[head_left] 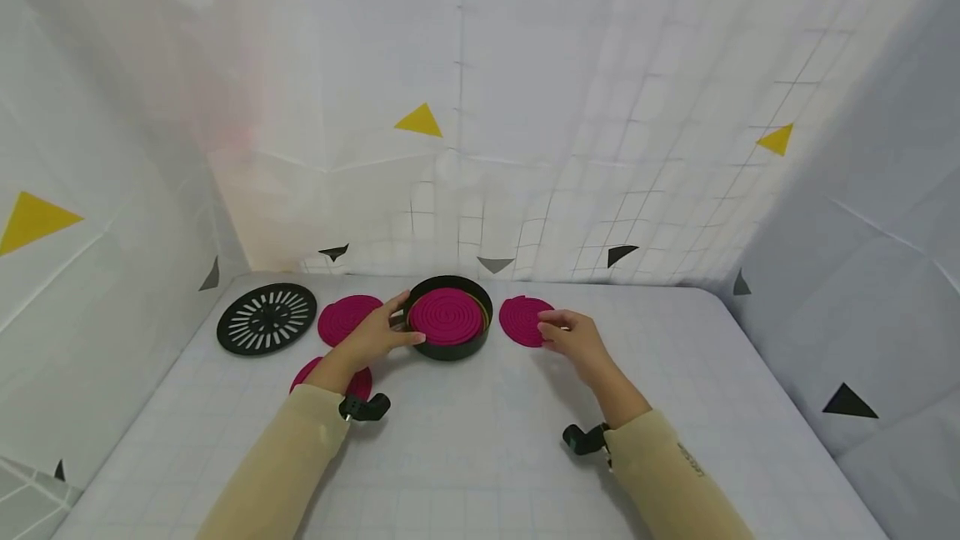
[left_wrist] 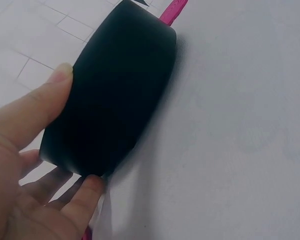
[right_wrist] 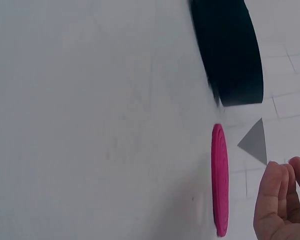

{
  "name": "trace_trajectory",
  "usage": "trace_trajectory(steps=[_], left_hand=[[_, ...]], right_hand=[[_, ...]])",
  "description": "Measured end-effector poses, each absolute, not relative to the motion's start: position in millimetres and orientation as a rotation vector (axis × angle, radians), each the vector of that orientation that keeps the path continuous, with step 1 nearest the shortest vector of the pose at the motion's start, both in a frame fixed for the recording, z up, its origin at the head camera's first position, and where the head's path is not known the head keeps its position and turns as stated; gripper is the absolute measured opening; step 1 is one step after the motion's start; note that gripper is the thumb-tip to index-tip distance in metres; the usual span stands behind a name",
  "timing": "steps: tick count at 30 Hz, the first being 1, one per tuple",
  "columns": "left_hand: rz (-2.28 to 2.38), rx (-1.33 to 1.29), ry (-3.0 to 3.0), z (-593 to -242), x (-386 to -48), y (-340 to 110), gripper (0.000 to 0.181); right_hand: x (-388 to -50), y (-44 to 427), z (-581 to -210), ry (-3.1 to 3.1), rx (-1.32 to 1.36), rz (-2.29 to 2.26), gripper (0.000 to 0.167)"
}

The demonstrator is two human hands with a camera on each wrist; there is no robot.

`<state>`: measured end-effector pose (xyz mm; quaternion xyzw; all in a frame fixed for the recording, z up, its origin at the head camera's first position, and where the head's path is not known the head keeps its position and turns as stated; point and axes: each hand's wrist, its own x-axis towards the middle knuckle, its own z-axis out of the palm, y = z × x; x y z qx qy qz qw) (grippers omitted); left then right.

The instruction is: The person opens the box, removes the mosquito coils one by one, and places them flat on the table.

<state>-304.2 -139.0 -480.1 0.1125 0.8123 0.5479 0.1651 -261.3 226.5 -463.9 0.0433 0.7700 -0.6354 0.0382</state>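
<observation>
A round black tin (head_left: 447, 352) stands upright on the table, with a magenta spiral mosquito coil (head_left: 446, 317) lying in it. My left hand (head_left: 372, 342) grips the tin's left side. In the left wrist view the thumb (left_wrist: 55, 90) presses the tin's upper edge while other fingers touch its lower side. Right of the tin lies a second mosquito coil (head_left: 522, 321) flat on the table. My right hand (head_left: 576, 342) hovers beside and slightly above it, fingers bent and holding nothing. The right wrist view shows a gap between the fingertips (right_wrist: 272, 170) and this coil.
Another mosquito coil (head_left: 347, 319) lies left of the tin, and one more (head_left: 362, 384) is partly hidden under the left forearm. A black slotted round lid (head_left: 267, 319) lies at the far left of the white table (head_left: 465, 457). White sheets (head_left: 525, 107) stand around the table.
</observation>
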Motion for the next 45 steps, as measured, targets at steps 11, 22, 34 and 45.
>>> trace_trajectory(steps=[11, 22, 34, 45], left_hand=[[1.548, 0.325, 2.326, -480.1, -303.9, -139.4, 0.104], [1.564, 0.332, 2.302, -479.1, -304.7, -141.9, 0.106], [1.566, 0.331, 2.309, -480.1, -304.8, -139.8, 0.103], [1.561, 0.350, 2.310, -478.1, -301.6, -139.1, 0.102]], right_hand=[[-260.5, 196.0, -454.2, 2.375, 0.067, -1.963, 0.035], [-266.8, 163.3, -441.3, 2.367, -0.025, -1.956, 0.032], [-277.4, 131.7, -440.8, 2.431, -0.100, -1.878, 0.033], [-288.7, 113.5, -440.6, 2.592, -0.135, -1.731, 0.034]])
